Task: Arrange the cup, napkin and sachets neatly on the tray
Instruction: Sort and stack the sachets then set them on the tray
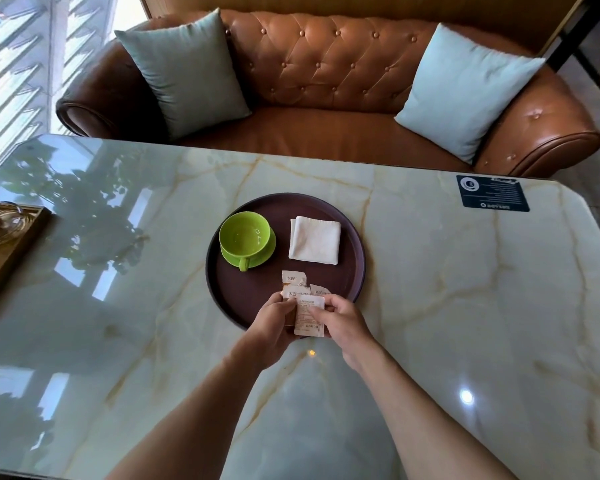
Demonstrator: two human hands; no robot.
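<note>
A round dark brown tray (350,268) lies in the middle of the marble table. On its left stands an empty green cup (245,235) on a green saucer (269,251), handle toward me. A folded white napkin (315,240) lies on the tray's right. Near the tray's front edge are several white sachets (293,279). My left hand (271,323) and my right hand (343,318) meet over that edge, both pinching one sachet (309,318) held upright between them. Other sachets fan out just behind my fingers.
The glossy marble table (465,306) stretches wide on all sides. A wooden tray with a glass object (0,223) sits at the left edge. A dark card (492,193) lies at the far right. A leather sofa (326,81) with two cushions stands behind.
</note>
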